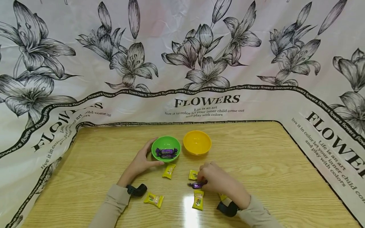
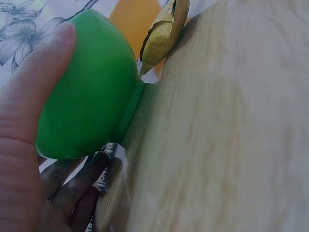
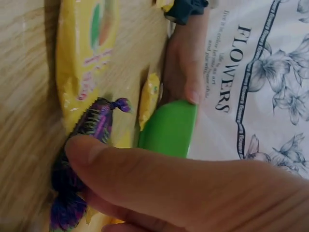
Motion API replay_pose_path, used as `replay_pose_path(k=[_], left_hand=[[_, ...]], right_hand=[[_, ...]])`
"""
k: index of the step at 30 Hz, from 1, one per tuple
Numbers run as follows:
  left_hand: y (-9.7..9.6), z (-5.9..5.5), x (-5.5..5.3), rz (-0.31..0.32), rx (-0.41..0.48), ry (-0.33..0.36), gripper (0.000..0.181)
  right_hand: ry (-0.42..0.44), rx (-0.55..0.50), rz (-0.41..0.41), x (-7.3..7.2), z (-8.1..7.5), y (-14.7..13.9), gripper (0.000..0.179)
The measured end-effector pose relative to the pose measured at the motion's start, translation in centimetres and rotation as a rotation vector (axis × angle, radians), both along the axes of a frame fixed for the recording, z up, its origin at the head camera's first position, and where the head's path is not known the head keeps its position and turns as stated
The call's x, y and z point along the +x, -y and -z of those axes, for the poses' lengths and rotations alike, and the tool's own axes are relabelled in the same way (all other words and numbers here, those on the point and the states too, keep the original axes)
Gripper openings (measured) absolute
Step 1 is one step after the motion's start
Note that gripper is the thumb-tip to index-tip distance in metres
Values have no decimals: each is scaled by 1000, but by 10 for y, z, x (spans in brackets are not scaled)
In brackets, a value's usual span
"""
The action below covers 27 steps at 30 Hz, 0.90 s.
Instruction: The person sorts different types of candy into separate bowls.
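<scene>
My left hand (image 1: 141, 161) grips the green bowl (image 1: 166, 141), thumb at the near side and fingers round its left side. Purple twist-wrapped candies (image 1: 166, 152) lie inside this bowl. Over the table, my right hand (image 1: 219, 181) pinches another purple candy (image 1: 195, 185) between thumb and fingers. In the right wrist view the thumb presses across the middle of that candy (image 3: 104, 123), beside a yellow-wrapped candy (image 3: 84, 58). Close to the pinched candy lie one yellow packet (image 1: 193, 174) just beyond it and one (image 1: 198, 200) nearer the front.
An orange-yellow bowl (image 1: 197, 144) stands just right of the green one. Other yellow packets lie below the green bowl (image 1: 169, 171), near the left wrist (image 1: 154, 200) and partly hidden under the right wrist (image 1: 222, 196). A flower-printed cloth (image 1: 205, 107) borders the wooden table.
</scene>
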<state>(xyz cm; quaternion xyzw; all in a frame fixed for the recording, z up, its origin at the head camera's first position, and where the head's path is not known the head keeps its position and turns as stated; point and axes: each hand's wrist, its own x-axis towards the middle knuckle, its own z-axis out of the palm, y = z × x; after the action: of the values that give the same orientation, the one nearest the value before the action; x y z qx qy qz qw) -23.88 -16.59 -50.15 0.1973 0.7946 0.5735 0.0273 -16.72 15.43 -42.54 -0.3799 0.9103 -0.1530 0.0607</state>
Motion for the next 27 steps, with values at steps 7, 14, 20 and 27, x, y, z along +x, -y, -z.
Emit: replay_pose_path(k=[7, 14, 20, 27], left_hand=[[1, 0, 1, 8, 2, 12, 102], [-3, -12, 7, 14, -2, 20, 102], [-6, -33, 19, 24, -7, 6, 98], [-5, -30, 19, 23, -8, -16, 99]], right_hand=[[-32, 40, 17, 1, 6, 3, 16], [-22, 19, 14, 1, 7, 3, 17], [-11, -4, 11, 2, 6, 1, 14], [15, -52, 19, 1, 0, 2, 10]])
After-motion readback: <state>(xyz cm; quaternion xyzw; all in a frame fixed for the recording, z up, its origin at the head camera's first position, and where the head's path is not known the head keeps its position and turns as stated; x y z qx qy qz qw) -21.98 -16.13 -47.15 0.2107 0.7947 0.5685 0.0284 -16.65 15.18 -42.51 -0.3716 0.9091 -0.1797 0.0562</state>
